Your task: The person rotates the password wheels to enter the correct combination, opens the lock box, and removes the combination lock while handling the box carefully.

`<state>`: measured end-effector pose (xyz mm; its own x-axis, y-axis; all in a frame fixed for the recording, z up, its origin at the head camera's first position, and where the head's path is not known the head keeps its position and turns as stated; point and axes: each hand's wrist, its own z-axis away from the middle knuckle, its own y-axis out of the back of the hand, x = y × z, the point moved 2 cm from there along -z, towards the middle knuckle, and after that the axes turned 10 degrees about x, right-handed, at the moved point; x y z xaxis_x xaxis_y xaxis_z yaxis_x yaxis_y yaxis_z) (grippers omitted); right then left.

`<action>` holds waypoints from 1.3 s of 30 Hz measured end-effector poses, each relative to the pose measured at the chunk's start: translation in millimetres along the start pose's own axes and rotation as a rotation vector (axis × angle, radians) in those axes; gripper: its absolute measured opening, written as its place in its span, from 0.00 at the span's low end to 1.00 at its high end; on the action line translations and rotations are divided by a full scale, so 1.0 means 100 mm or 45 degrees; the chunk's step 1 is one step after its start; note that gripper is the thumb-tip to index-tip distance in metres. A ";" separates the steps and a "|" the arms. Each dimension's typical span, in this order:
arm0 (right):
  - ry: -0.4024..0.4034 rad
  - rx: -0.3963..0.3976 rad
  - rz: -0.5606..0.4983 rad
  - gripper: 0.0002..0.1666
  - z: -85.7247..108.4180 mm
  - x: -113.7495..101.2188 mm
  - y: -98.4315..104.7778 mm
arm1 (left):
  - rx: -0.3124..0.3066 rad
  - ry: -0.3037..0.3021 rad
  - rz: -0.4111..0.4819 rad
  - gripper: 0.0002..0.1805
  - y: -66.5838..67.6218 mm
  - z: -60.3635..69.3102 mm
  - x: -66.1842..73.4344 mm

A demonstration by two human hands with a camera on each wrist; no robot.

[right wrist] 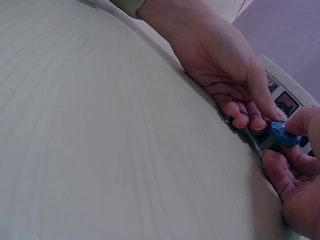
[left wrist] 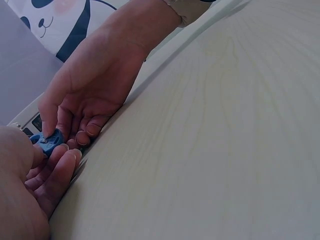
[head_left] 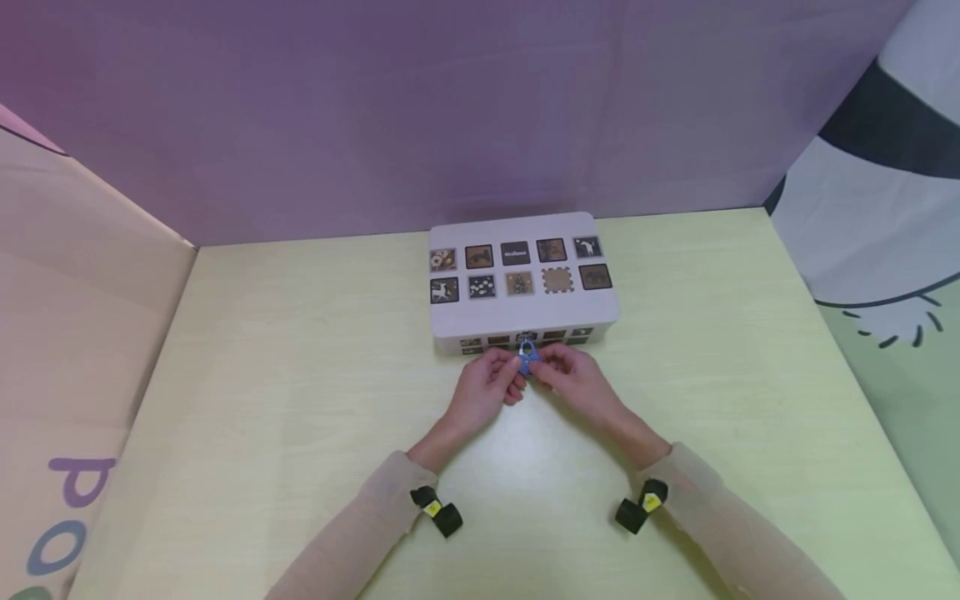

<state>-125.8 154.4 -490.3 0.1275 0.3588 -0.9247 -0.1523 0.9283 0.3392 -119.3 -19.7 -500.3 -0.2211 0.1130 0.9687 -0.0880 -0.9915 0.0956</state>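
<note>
A small blue padlock (head_left: 528, 358) hangs at the front of a white box (head_left: 525, 312) with little picture squares on its lid and side. My left hand (head_left: 482, 389) pinches the padlock from the left with thumb and fingers. From the other side my right hand (head_left: 579, 385) pinches it too. Small marks show on the face of the padlock (left wrist: 48, 142) in the left wrist view, too small to read. In the right wrist view a thumb lies across the padlock (right wrist: 284, 133) and covers part of it. The lid is down.
The box stands on a pale wood-grain table (head_left: 300, 375), near its back edge. A purple curtain (head_left: 375, 125) rises behind. Printed cloth panels (head_left: 885, 208) flank the table. Each wrist wears a black strap with a small device (head_left: 447, 520).
</note>
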 end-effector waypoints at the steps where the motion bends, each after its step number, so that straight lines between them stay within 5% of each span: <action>1: 0.000 0.001 0.002 0.16 0.00 0.00 0.00 | 0.000 0.001 0.000 0.11 0.00 0.00 0.00; 39: 0.008 -0.015 0.022 0.18 0.01 0.00 0.01 | 0.012 0.002 0.012 0.10 -0.01 0.00 0.01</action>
<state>-125.2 155.5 -490.0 0.1189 0.3745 -0.9196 -0.1663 0.9206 0.3534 -119.2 -18.9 -499.7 -0.2231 0.1035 0.9693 -0.0765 -0.9931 0.0884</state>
